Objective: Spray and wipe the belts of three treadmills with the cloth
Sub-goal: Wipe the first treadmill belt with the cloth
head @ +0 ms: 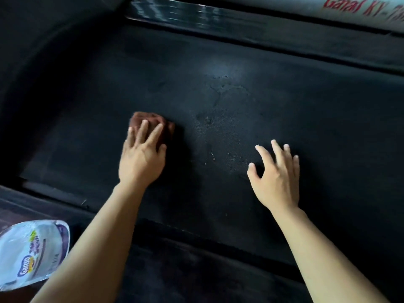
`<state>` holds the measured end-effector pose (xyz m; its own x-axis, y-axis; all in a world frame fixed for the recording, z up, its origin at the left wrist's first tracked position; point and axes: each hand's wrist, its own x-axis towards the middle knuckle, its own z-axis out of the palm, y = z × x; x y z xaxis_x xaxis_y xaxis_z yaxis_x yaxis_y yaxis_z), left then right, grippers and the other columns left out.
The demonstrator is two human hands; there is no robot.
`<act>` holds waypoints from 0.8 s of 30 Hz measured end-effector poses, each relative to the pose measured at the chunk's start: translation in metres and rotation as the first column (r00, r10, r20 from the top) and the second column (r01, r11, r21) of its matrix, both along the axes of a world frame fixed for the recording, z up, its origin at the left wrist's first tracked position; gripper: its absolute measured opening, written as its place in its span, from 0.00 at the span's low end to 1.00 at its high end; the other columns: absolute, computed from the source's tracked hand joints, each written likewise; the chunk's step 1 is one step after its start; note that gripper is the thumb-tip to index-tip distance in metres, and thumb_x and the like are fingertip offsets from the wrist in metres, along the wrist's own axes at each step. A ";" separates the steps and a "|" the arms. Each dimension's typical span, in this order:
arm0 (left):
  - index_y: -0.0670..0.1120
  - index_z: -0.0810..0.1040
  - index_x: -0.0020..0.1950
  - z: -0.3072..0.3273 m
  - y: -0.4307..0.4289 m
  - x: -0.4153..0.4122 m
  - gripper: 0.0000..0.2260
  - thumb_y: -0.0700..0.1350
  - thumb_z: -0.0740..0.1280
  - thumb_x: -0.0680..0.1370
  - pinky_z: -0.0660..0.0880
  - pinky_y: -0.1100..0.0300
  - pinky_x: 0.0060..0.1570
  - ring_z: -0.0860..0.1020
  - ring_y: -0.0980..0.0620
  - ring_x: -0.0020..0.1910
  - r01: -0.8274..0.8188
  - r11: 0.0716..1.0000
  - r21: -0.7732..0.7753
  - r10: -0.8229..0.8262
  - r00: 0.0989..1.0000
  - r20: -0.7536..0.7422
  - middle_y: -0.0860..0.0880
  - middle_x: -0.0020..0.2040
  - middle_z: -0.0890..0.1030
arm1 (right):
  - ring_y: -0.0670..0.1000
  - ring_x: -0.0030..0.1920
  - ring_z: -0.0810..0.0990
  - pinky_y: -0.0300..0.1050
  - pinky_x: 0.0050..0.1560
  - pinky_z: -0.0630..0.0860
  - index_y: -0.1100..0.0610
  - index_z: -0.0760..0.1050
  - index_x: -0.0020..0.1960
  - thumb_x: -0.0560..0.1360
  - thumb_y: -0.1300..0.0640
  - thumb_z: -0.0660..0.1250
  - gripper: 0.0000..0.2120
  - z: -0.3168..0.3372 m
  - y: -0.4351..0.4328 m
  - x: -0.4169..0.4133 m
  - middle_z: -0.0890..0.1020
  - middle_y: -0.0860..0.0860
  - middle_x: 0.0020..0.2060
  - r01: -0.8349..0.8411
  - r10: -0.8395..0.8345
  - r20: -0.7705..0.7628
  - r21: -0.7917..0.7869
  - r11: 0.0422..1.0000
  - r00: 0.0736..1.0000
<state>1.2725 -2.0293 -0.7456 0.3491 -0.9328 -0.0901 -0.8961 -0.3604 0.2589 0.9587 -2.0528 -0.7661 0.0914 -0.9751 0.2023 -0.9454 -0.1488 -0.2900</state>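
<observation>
The black, finely textured treadmill belt point(295, 127) fills most of the view, running from lower left to upper right. Along the belt's near edge lies a dark, matte side rail point(196, 270). Along the belt's far edge runs a black rail with a glossy strip point(185, 12). Beyond that rail, at the belt's far right corner, a white panel carries red lettering point(358, 7), cut off by the frame.

Off the belt's near left corner, past the near rail, stands a clear plastic spray bottle with a white and purple label point(32, 252); only its body shows.

The right hand point(276, 178) is over the middle of the belt with its fingers fanned wide apart and nothing in it. Whether its fingertips touch the belt I cannot tell.

The left hand point(142, 156) lies on the belt's left part, its fingers straight and flat on top of a bunched brown cloth point(150, 119), thumb beside the cloth's right edge. The cloth rests on the belt under the fingertips.

Between and beyond the two hands, small wet droplets and smears point(220, 88) glisten on the belt's middle.
</observation>
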 end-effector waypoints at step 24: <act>0.58 0.58 0.81 -0.002 -0.007 -0.040 0.26 0.53 0.59 0.83 0.49 0.47 0.79 0.48 0.38 0.81 -0.067 0.998 0.004 0.067 0.998 -0.001 0.48 0.83 0.53 | 0.62 0.76 0.61 0.64 0.76 0.54 0.48 0.71 0.72 0.76 0.43 0.58 0.26 -0.009 0.015 -0.017 0.66 0.55 0.76 0.056 -0.055 -0.038 0.029 0.998 0.998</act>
<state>1.2323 -2.0359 -0.7475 0.4109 -0.9068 -0.0940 -0.8695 -0.4208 0.2587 0.9414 -2.0382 -0.7748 0.0443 -0.9844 0.1704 -0.9622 -0.0879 -0.2578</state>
